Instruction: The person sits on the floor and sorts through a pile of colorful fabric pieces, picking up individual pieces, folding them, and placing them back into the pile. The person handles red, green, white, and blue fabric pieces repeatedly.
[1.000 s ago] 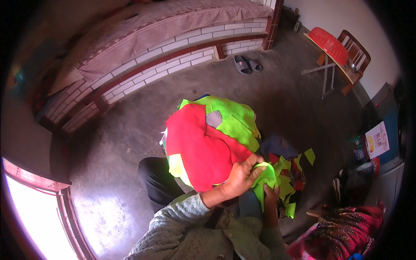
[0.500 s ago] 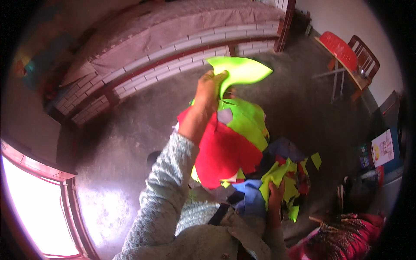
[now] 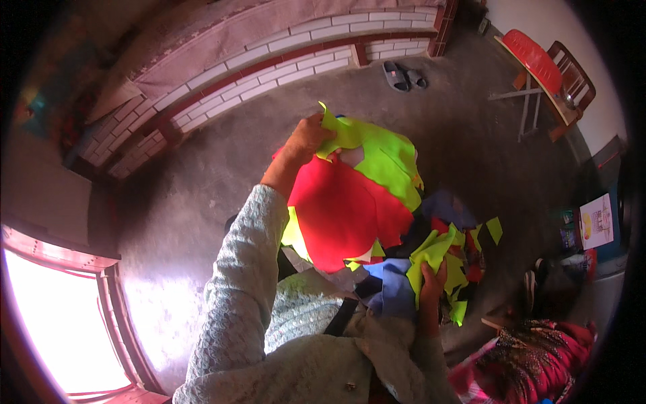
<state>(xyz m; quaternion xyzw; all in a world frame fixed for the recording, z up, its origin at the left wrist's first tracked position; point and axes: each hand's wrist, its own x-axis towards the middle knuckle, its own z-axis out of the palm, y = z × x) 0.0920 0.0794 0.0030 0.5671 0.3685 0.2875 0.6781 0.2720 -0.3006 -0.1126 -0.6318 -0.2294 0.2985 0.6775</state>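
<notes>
My left hand [image 3: 309,139] is closed on a yellow-green fabric piece [image 3: 344,133], pinching its left end at the far edge of a heap of cloth. In that heap a large red fabric piece [image 3: 336,215] lies toward me, with a bright green piece [image 3: 390,158] beyond it to the right. My right hand [image 3: 432,283] grips a crumpled yellow-green scrap [image 3: 431,256] at the heap's right side. Beside it are blue cloth [image 3: 391,286] and several small yellow, red and dark scraps. What lies beneath the heap is hidden.
Grey slippers [image 3: 404,75] lie on the floor near a white-brick ledge [image 3: 296,71]. At far right a red tray [image 3: 533,60] rests on a small table by a wooden chair [image 3: 572,77]. Patterned red cloth [image 3: 531,370] is at lower right, below a white printed box [image 3: 596,222].
My left hand has come down and toward me, lowering the yellow-green piece from the air onto the heap. The slippers now show. My right hand still grips its scrap.
</notes>
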